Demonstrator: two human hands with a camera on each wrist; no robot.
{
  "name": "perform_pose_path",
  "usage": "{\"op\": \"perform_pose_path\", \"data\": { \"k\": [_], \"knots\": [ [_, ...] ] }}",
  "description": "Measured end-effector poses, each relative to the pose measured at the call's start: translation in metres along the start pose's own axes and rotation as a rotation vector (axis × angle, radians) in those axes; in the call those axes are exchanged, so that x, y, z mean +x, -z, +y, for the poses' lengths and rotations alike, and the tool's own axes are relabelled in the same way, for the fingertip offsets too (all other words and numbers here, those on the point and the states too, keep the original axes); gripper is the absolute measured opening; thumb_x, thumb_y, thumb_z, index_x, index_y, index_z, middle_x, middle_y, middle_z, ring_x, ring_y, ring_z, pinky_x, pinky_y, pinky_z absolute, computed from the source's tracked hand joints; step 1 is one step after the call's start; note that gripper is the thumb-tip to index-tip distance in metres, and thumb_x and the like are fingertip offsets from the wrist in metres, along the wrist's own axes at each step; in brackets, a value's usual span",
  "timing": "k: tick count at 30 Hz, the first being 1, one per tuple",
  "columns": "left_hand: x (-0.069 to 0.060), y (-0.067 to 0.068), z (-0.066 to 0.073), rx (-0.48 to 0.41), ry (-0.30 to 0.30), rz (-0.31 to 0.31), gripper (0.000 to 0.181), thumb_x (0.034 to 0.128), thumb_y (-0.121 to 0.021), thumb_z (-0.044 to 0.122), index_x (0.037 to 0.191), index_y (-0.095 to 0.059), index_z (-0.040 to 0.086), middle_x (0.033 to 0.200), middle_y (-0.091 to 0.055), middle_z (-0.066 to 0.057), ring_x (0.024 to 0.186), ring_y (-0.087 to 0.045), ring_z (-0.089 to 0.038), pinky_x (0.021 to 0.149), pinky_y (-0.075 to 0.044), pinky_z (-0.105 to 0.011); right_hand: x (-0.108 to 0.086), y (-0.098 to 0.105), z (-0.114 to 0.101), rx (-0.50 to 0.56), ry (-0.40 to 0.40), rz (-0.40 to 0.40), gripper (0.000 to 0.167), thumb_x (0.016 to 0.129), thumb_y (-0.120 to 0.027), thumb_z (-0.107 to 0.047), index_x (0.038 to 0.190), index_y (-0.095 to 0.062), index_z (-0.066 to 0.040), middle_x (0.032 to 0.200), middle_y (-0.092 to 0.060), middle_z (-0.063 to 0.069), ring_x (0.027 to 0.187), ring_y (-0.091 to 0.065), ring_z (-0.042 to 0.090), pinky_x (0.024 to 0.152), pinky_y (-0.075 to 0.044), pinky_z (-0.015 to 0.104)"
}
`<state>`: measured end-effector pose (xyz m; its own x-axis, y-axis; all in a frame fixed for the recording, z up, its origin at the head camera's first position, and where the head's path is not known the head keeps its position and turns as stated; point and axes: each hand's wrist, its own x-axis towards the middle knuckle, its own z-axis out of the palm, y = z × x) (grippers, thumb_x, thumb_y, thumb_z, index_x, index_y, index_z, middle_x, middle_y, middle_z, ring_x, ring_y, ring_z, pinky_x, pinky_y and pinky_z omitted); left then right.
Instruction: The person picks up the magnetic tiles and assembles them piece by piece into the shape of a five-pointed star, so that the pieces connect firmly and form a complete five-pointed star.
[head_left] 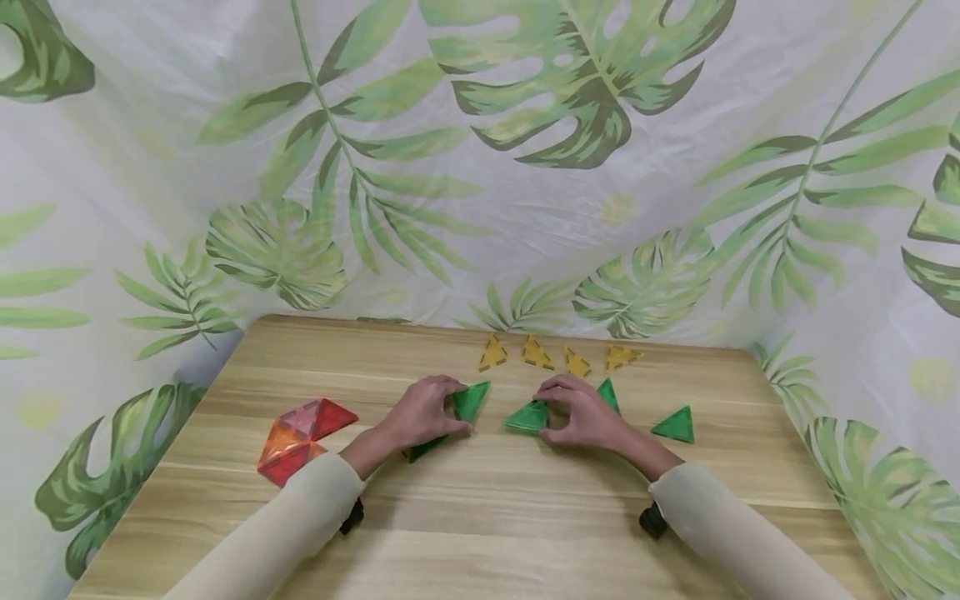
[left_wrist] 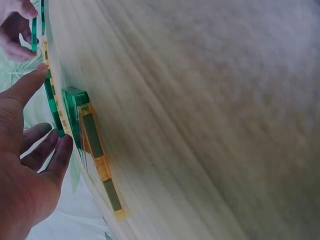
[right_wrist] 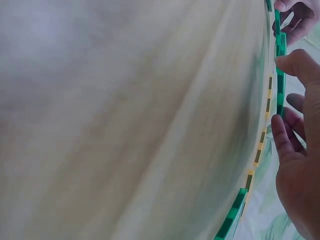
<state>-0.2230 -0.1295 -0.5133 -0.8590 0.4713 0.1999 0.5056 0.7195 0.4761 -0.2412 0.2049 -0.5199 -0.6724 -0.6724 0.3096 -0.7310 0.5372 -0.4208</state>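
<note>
My left hand (head_left: pixel 426 410) pinches a green triangular tile (head_left: pixel 471 402) between thumb and fingers, slightly above the wooden table. Beneath that hand lies another green tile (head_left: pixel 427 448); the left wrist view shows a yellow-orange tile (left_wrist: pixel 102 167) against a green one (left_wrist: pixel 74 102) there. Opposite, my right hand (head_left: pixel 585 412) grips a green triangular tile (head_left: pixel 527 417), its point turned toward the left hand. A gap separates the two held tiles. Just behind the right hand is a green triangle (head_left: pixel 608 393), partly covered by it. One more green triangle (head_left: pixel 677 425) lies to its right.
Several yellow triangles (head_left: pixel 537 352) lie along the table's back edge. On the left, red and orange triangles (head_left: pixel 307 433) sit together as a many-sided patch, partly behind the left sleeve. A leaf-patterned cloth (head_left: pixel 525 208) hangs behind the table (head_left: pixel 480 533).
</note>
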Motion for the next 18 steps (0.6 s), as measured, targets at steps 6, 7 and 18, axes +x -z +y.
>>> {"op": "perform_pose_path", "data": {
  "k": [6,7,18],
  "knots": [
    [0.002,-0.002,0.001,0.011,0.008,-0.012,0.067,0.0770,-0.097,0.036,0.128,-0.074,-0.002,0.123,-0.074,-0.015,0.111,-0.071,-0.030,0.094,-0.060,-0.044,0.013,-0.004,0.004,0.043,0.026,-0.036,0.050,0.080,-0.092,-0.025,0.124,-0.077,-0.008,0.126,-0.068,0.006,0.117,-0.064,0.026,0.096,-0.057,0.049],
    [0.002,-0.002,0.001,0.013,0.009,-0.013,0.067,0.0771,-0.097,0.036,0.128,-0.074,-0.001,0.123,-0.074,-0.015,0.111,-0.071,-0.029,0.094,-0.060,-0.043,0.016,-0.004,0.005,0.044,0.025,-0.047,0.050,0.081,-0.092,-0.025,0.125,-0.077,-0.008,0.127,-0.068,0.006,0.118,-0.064,0.025,0.096,-0.057,0.048],
    [0.004,-0.006,0.002,0.009,0.016,-0.010,0.069,0.0749,-0.098,0.039,0.126,-0.075,-0.001,0.122,-0.075,-0.015,0.111,-0.071,-0.030,0.091,-0.060,-0.043,0.038,-0.016,0.007,0.072,0.025,-0.146,0.051,0.083,-0.089,-0.028,0.129,-0.075,-0.011,0.134,-0.066,0.003,0.126,-0.061,0.022,0.104,-0.054,0.046]
  ]
}}
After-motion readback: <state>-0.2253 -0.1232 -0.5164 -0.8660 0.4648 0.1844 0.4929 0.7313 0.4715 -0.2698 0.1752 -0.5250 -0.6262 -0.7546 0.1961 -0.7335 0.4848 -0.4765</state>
